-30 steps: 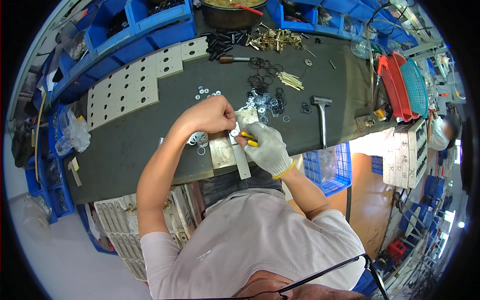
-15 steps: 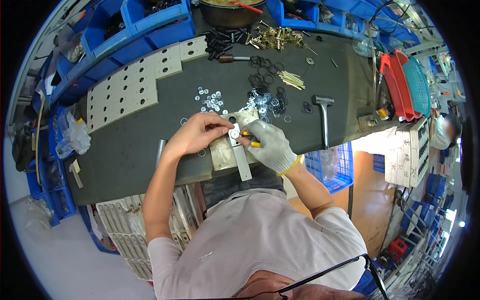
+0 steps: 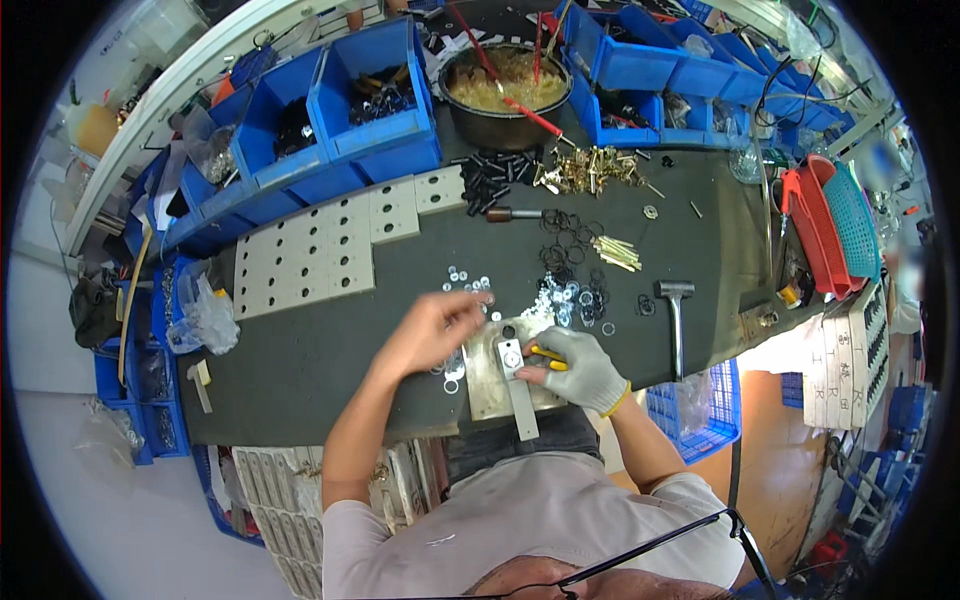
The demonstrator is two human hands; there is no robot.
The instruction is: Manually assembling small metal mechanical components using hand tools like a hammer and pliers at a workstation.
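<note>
My left hand (image 3: 432, 332), bare, reaches over the small clear washers (image 3: 462, 277), its fingertips at the nearest ones. Its thumb and fingers look apart, and I cannot make out anything held. A work glove covers my right hand (image 3: 585, 372), which is closed on a yellow-handled tool (image 3: 550, 358) whose working end is hidden. The thumb of that hand presses the edge of a narrow pale metal plate (image 3: 523, 408). A round washer-like part (image 3: 512, 359) sits on the plate's upper end. Under it lies a worn metal block (image 3: 486, 385) with a hole near its far edge.
Pale drilled plates (image 3: 305, 262) lie at the left. Black sleeves (image 3: 498, 172), brass-coloured bolts (image 3: 595, 170), black rings (image 3: 566, 240) and pale pins (image 3: 616, 252) are heaped farther back. A hammer (image 3: 677, 325) lies right. Blue bins (image 3: 375, 125) and a large pot (image 3: 500, 125) line the back.
My left hand has left the plate and moved away to the clear washers. My right hand stays at the plate with the yellow-handled tool. The whole view has shifted, showing more of the back.
</note>
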